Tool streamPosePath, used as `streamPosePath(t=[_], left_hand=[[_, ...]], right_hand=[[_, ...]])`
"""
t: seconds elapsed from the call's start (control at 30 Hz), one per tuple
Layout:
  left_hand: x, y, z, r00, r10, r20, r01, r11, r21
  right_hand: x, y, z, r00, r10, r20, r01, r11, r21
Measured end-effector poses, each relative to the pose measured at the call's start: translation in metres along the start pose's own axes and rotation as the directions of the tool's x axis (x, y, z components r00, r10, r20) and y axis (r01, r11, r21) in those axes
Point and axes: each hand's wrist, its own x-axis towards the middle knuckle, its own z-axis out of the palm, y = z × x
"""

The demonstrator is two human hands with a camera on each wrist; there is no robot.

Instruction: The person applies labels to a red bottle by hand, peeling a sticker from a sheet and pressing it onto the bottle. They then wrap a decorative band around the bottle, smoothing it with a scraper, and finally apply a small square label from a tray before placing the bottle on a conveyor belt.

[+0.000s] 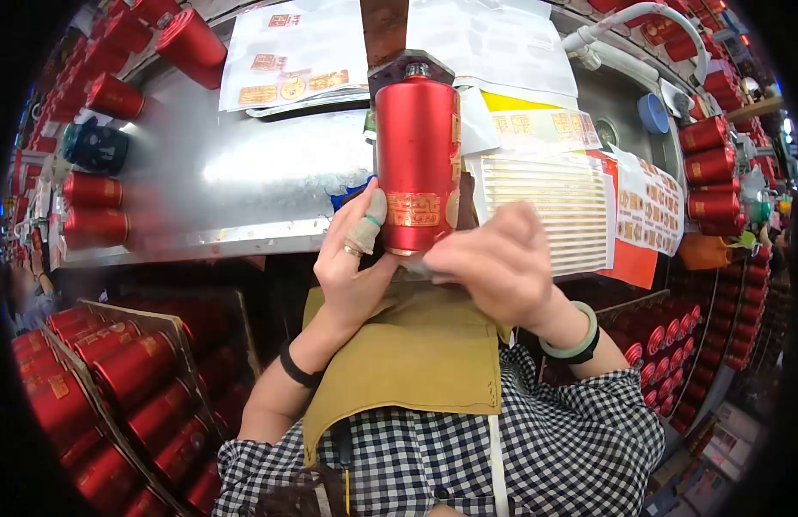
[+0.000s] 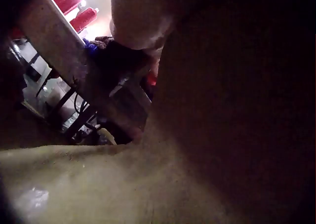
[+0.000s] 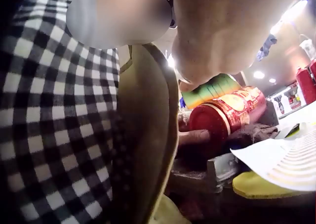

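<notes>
"Where's the red bottle [image 1: 419,146], and what's written?"
"Ahead of and between both grips; its gold label [image 1: 414,209] is too small to read."
"Grips?"
"Left hand [image 1: 347,258] holds its lower end, fingers alongside. Right hand [image 1: 502,267], blurred, bends near the base; pinching, I can't tell."
"Edges?"
"The metal surface's [image 1: 287,155] edge runs left from the left grip."
</notes>
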Motion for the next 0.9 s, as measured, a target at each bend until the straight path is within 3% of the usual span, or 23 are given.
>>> streamPosePath(t=[0.07, 0.13, 0.23, 0.33, 0.5, 0.57, 0.73, 0.8, 0.9], left_hand=[[0.003, 0.007, -0.005, 0.997, 0.067, 0.033, -0.070, 0.992, 0.106], [0.007, 0.011, -0.006, 0.991, 0.120, 0.052, -0.125, 0.985, 0.121], [0.007, 0.010, -0.006, 0.996, -0.033, 0.082, 0.028, 0.998, 0.057], [0.010, 0.014, -0.005, 0.997, 0.013, 0.079, -0.022, 0.993, 0.112], [0.014, 0.020, -0.007, 0.996, 0.062, 0.061, -0.069, 0.991, 0.118], [0.015, 0.020, -0.005, 0.997, 0.061, 0.055, -0.067, 0.992, 0.111], [0.011, 0.026, 0.001, 0.995, -0.099, -0.017, 0.099, 0.995, -0.018], [0.012, 0.027, 0.000, 0.997, -0.073, -0.007, 0.073, 0.997, 0.001], [0.014, 0.027, -0.002, 1.000, -0.023, 0.014, 0.023, 0.999, 0.032]], right_hand=[[0.003, 0.013, -0.003, 0.994, 0.013, -0.109, -0.022, 0.997, -0.080], [0.001, 0.018, 0.001, 0.992, 0.026, -0.123, -0.049, 0.981, -0.186], [-0.009, 0.001, 0.009, 1.000, -0.011, -0.023, 0.008, 0.993, -0.115], [0.003, -0.006, -0.003, 0.999, -0.009, 0.034, 0.011, 0.998, -0.067], [0.000, 0.001, 0.005, 0.999, -0.037, 0.000, 0.036, 0.971, -0.236], [0.004, -0.008, 0.005, 0.999, -0.011, 0.035, 0.016, 0.991, -0.133], [0.042, 0.024, 0.002, 0.985, 0.160, 0.069, -0.147, 0.976, -0.163], [0.049, 0.041, 0.008, 0.998, 0.019, -0.062, -0.037, 0.955, -0.294], [0.055, 0.041, -0.003, 0.995, -0.066, -0.072, 0.039, 0.945, -0.324]])
